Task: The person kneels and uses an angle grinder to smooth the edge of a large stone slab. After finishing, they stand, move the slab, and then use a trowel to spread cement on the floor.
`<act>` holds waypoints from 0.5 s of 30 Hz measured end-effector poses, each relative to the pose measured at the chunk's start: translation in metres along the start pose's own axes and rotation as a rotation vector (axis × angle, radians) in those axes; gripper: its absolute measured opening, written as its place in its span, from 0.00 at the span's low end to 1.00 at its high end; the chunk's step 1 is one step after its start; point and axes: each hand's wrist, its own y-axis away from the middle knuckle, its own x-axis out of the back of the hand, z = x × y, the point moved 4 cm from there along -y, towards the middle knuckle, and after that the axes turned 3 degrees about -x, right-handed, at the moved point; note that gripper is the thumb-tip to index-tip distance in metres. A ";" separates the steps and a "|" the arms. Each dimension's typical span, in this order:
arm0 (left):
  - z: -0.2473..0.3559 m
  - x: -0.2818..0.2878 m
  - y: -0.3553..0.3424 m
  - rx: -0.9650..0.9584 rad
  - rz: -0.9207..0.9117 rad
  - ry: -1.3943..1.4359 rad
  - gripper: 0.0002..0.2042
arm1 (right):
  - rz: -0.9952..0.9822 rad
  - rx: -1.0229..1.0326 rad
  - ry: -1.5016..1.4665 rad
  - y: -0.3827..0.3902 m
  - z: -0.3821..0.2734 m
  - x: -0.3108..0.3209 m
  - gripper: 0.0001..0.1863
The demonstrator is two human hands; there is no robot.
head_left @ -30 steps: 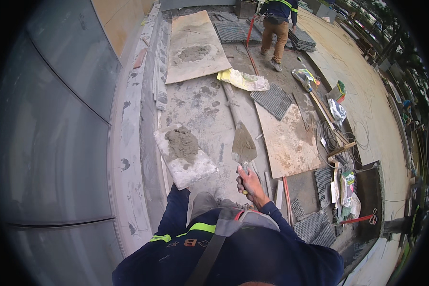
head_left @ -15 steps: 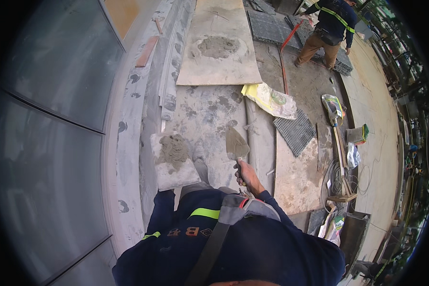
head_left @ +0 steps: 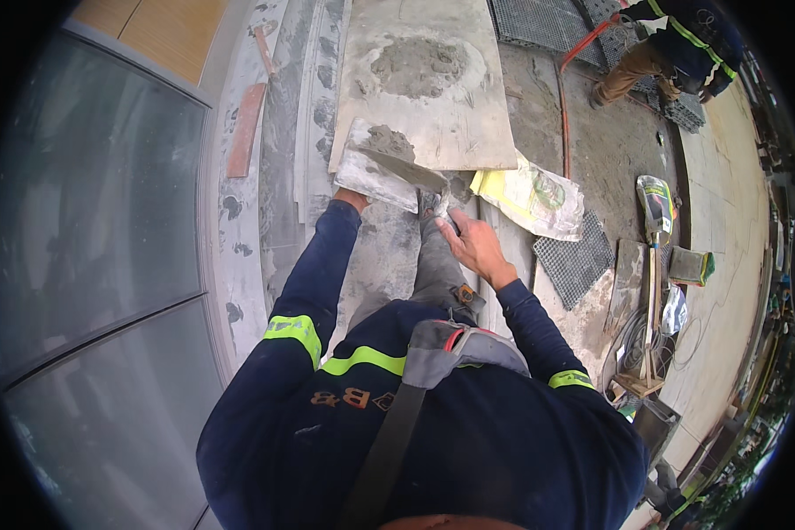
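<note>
Mortar-smeared trowel (head_left: 406, 168) — gripped in right hand (head_left: 473, 243) — scrapes grey board (head_left: 375, 177) left hand (head_left: 349, 196) clasps.

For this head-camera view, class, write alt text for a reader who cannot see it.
Seen from above, a person's left hand holds a small slab heaped with grey mortar while the right hand works a trowel across it. Ahead lies a large mortar-smeared board, a yellow sack beside it, and another worker crouches beyond.
</note>
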 end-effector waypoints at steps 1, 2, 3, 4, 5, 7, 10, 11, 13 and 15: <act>-0.007 0.001 -0.039 0.008 0.020 -0.006 0.27 | -0.025 0.030 0.060 -0.042 0.015 0.008 0.23; -0.015 0.003 -0.080 0.019 0.041 -0.013 0.27 | -0.098 0.025 0.104 -0.083 0.037 0.009 0.23; -0.022 0.004 -0.123 0.030 0.059 -0.020 0.27 | -0.114 0.021 0.114 -0.127 0.058 0.015 0.23; -0.028 0.006 -0.165 0.025 0.077 -0.022 0.27 | -0.130 0.017 0.124 -0.175 0.080 0.021 0.24; -0.033 0.010 -0.205 0.041 0.099 -0.037 0.27 | -0.155 0.008 0.131 -0.217 0.099 0.025 0.24; -0.046 0.015 -0.274 0.071 0.141 -0.052 0.27 | -0.195 -0.013 0.156 -0.300 0.137 0.033 0.25; -0.065 0.025 -0.357 0.111 0.202 -0.071 0.27 | -0.199 -0.036 0.160 -0.396 0.186 0.032 0.26; -0.071 0.030 -0.380 0.123 0.225 -0.079 0.27 | -0.195 -0.074 0.157 -0.422 0.198 0.029 0.26; -0.080 0.034 -0.425 0.136 0.257 -0.084 0.27 | -0.168 -0.139 0.153 -0.477 0.213 0.023 0.26; -0.088 0.038 -0.458 0.148 0.286 -0.095 0.26 | -0.216 -0.207 0.145 -0.518 0.229 0.019 0.27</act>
